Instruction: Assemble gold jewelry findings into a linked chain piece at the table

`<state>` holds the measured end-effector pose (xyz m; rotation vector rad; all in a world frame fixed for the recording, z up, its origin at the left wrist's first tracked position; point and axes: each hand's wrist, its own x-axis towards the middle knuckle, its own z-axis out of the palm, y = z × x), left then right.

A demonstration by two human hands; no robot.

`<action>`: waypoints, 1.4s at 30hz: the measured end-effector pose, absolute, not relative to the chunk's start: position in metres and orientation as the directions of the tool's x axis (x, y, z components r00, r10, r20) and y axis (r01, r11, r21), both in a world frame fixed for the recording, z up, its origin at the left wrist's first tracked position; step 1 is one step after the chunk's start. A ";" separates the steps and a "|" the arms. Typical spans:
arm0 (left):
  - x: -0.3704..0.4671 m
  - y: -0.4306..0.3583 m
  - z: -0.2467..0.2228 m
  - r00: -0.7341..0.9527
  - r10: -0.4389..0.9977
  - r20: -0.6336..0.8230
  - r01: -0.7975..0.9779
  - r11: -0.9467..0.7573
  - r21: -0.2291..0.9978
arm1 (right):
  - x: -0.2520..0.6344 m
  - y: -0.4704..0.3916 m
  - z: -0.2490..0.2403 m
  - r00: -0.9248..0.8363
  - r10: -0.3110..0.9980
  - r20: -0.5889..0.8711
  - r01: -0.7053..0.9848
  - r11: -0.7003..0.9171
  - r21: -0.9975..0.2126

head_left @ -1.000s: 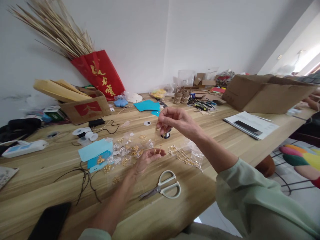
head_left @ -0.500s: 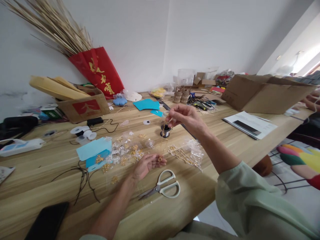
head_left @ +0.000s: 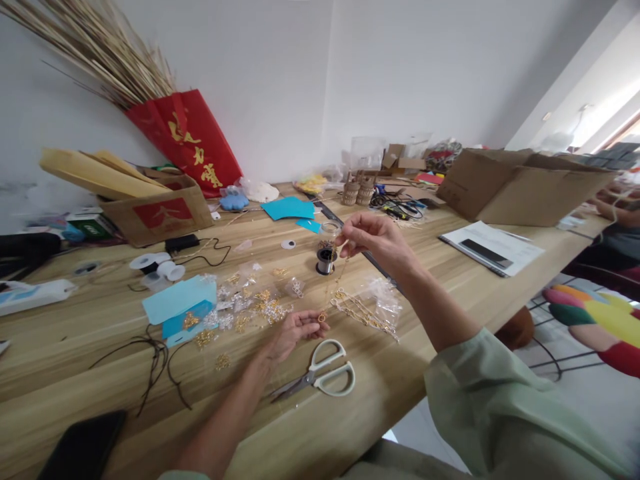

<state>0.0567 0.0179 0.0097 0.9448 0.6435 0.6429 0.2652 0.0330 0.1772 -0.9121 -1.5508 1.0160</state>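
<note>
My right hand (head_left: 367,239) is raised over the table, pinching the upper part of a thin gold chain (head_left: 327,290). The chain hangs down toward my left hand (head_left: 303,331), whose fingers are closed on a small gold ring (head_left: 322,318) at its lower end. Behind the chain stands a spool of wire (head_left: 325,261). Just in front of my left hand lie white-handled scissors (head_left: 320,377) with the blades pointing left. Another gold chain (head_left: 365,312) rests on the table to the right, beside a clear plastic bag (head_left: 383,297).
Small gold and silver findings (head_left: 267,307) are scattered left of my hands, near blue cards (head_left: 180,300) and black cords (head_left: 157,357). A phone (head_left: 85,443) lies at the front left. Farther right are a notebook (head_left: 493,247) and an open cardboard box (head_left: 525,190).
My left fingers have closed from a flatter, open palm onto the ring at the chain's lower end. My right hand keeps its pinch on the chain. The view has shifted slightly.
</note>
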 end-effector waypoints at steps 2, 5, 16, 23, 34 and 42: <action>0.059 0.019 0.011 0.648 0.733 -0.207 -0.194 0.421 0.886 | 0.262 0.031 0.180 -0.212 0.914 0.346 0.049 0.364 -0.930; 0.063 0.020 0.013 0.658 0.728 -0.194 -0.164 0.389 0.906 | 0.255 0.027 0.185 -0.258 0.900 0.351 0.032 0.371 -0.928; 0.070 0.021 0.014 0.522 0.851 -0.048 -0.227 0.194 0.954 | 0.237 0.020 0.197 -0.328 0.878 0.347 0.019 0.374 -0.927; 0.063 0.020 0.013 0.528 0.849 -0.027 -0.347 0.245 0.905 | 0.232 0.024 0.199 -0.298 0.884 0.360 0.033 0.386 -0.922; 0.061 0.016 0.010 0.638 0.764 -0.092 -0.374 0.412 0.831 | 0.229 0.033 0.199 -0.248 0.897 0.366 0.094 0.398 -0.912; 0.060 0.017 0.003 0.614 0.785 -0.082 -0.394 0.395 0.830 | 0.224 0.034 0.203 -0.236 0.904 0.356 0.138 0.393 -0.909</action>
